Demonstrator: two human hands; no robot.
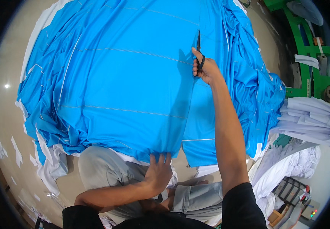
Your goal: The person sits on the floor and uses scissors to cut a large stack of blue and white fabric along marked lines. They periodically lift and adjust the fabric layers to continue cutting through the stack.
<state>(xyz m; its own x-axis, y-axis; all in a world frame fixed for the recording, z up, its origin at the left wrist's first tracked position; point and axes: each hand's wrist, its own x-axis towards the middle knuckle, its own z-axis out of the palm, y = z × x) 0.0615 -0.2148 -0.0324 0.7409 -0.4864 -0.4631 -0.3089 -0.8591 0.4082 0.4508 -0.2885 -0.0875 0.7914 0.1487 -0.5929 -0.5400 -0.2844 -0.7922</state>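
A wide blue fabric (130,80) with thin pale lines and white edges lies spread out, bunched in folds at both sides. My right hand (205,68) grips black scissors (198,40), pointed away from me, over a long cut that runs down the fabric toward me. My left hand (159,171) holds the fabric's near edge, fingers bent onto it and thumb hidden. My bent legs in grey trousers (100,166) are just below that edge.
Green metal machinery (302,36) stands at the upper right, above stacked white sheets (310,118). Crumpled white cloth (295,160) and a control box with lights (310,212) are at the lower right. White scraps (16,150) lie on the beige floor (2,103) at the left.
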